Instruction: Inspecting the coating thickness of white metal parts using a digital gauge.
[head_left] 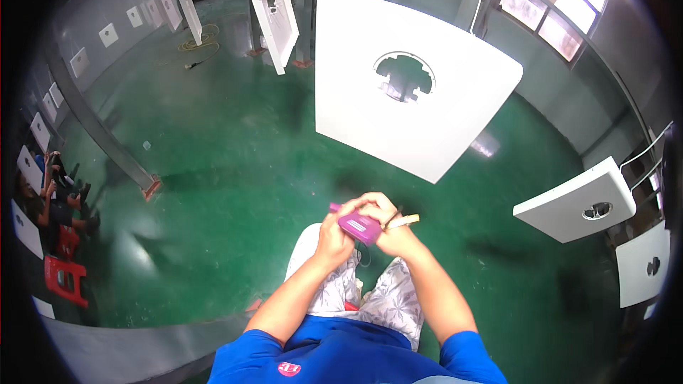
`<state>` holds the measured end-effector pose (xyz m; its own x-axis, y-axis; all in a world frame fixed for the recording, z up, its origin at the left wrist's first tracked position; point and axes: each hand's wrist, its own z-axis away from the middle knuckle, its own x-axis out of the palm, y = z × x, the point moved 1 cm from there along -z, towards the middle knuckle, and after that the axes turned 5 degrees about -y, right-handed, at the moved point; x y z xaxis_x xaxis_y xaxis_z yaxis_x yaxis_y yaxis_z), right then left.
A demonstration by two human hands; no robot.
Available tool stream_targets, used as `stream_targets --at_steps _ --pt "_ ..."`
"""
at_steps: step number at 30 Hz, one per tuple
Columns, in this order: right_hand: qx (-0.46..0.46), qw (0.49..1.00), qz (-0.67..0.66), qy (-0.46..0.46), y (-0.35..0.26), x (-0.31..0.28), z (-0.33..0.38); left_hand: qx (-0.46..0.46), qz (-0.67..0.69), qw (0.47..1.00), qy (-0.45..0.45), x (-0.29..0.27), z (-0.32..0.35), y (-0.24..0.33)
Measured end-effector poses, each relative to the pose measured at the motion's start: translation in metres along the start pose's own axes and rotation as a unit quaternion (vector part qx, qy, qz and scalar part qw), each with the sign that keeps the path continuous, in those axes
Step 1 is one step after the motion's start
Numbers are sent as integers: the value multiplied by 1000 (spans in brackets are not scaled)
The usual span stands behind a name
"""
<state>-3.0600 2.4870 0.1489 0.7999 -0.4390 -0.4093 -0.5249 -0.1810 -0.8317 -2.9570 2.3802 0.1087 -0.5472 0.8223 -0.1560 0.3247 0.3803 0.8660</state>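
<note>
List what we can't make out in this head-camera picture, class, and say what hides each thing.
All in the head view:
Purple object: underside, hidden by its own upper face.
Left hand and right hand: whose fingertips are whose, blurred where they overlap.
Yellow-tipped piece: too small to identify.
People at far left: too small for detail.
Large white panel: its back, hidden by its front.
</note>
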Motion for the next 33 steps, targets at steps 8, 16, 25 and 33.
stream_targets --at_steps 8,16,25,33 --pt "179 977 -100 -57 -46 -51 -135 100 -114 982 113 -45 -114 38" --pt "89 966 219 -105 -26 -97 -185 3 59 998 32 -39 -193 19" --pt "126 679 717 99 32 -157 -258 -86 8 996 1 -54 -197 -47" --pt "274 565 778 18 96 -227 -301 -215 -57 974 48 -101 -141 -128"
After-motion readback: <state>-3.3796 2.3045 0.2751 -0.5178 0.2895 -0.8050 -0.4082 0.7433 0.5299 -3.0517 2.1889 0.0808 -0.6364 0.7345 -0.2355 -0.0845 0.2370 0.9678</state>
